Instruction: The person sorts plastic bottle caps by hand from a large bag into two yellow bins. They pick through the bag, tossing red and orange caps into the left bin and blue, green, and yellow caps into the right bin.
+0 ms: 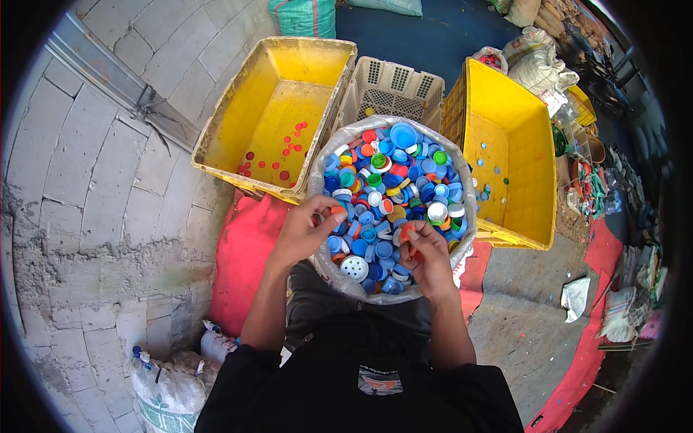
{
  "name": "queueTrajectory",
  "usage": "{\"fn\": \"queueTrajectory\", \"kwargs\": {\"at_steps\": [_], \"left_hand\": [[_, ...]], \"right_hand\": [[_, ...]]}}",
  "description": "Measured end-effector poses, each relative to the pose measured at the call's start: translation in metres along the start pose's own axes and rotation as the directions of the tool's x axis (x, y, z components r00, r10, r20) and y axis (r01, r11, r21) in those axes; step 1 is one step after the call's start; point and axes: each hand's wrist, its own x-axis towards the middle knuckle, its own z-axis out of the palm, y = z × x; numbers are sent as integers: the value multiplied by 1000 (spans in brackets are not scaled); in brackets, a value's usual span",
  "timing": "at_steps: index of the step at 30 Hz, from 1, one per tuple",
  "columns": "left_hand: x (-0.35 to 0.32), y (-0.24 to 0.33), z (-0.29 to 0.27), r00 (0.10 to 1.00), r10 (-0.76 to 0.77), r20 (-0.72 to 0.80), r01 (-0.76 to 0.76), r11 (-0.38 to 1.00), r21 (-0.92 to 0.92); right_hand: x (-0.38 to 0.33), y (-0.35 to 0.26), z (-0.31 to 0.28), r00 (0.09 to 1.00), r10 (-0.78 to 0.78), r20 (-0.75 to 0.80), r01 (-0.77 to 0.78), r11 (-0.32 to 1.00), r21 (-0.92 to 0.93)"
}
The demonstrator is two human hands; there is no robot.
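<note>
A white sack (468, 206) full of plastic bottle caps (379, 234) stands right in front of me; most caps are blue, with green, red, orange, white and yellow among them. Over the sack's left edge, my left hand (307, 232) pinches an orange-red bottle cap (337, 210) between thumb and fingers. My right hand (432, 261) is curled over the right part of the heap, gripping a red bottle cap (408, 230). Some more red shows beneath its fingers, partly hidden. A large white cap with holes (354, 268) lies near the sack's front edge.
Beyond the sack at left, a yellow crate (285, 94) holds several red caps. Another yellow crate (509, 94) at right contains several blue and green ones. Between them sits a white slatted crate (393, 108). A block wall (94, 209) rises at left; filled sacks (170, 393) stand below it.
</note>
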Motion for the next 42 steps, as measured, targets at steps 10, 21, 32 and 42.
{"fn": "queueTrajectory", "kwargs": {"at_steps": [10, 21, 32, 42], "left_hand": [[-3, 16, -11, 846, -530, 66, 36, -68, -997], [104, 3, -94, 834, -449, -322, -316, 90, -945], [72, 0, -55, 832, -435, -344, -78, 523, -849], [0, 4, 20, 878, 57, -476, -55, 998, 19]], "right_hand": [[36, 1, 30, 983, 162, 81, -181, 850, 494], [193, -27, 174, 946, 178, 270, -268, 898, 349], [138, -59, 87, 994, -110, -18, 112, 972, 205], [41, 3, 26, 832, -437, 341, 459, 200, -866]]}}
